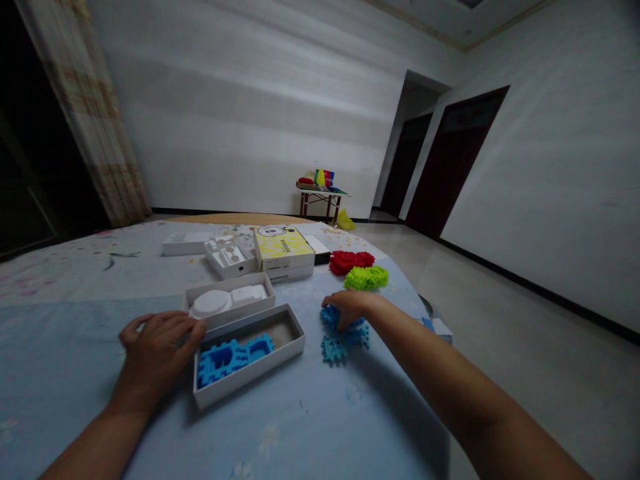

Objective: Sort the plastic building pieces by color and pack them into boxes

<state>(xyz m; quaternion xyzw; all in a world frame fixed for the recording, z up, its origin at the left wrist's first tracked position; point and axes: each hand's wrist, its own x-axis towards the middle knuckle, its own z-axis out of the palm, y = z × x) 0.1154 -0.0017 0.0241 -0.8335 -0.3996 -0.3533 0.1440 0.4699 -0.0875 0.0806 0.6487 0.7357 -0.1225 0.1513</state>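
Observation:
My right hand (349, 306) reaches down onto a small pile of blue toothed-edge interlocking blocks (334, 349) on the table, its thumb and fingers closed around one. Its exact grip is partly hidden by the hand. My left hand (159, 352) rests at the left end of an open white box (250, 387), fingers apart and bent, fingertips by the rims. Inside that box, toward its left end, lie more blue blocks (233, 357); grey bottom shows at its right. Just behind stands a second white box (273, 291) holding a round white item (211, 303) and other white parts.
A yellow and white cartoon box (284, 248), a white box with an insert (229, 257) and a flat white box (186, 243) stand farther back. Red (351, 261) and lime-green bundles (367, 278) lie beyond my right hand. The flowered tablecloth (280, 440) drops off at right.

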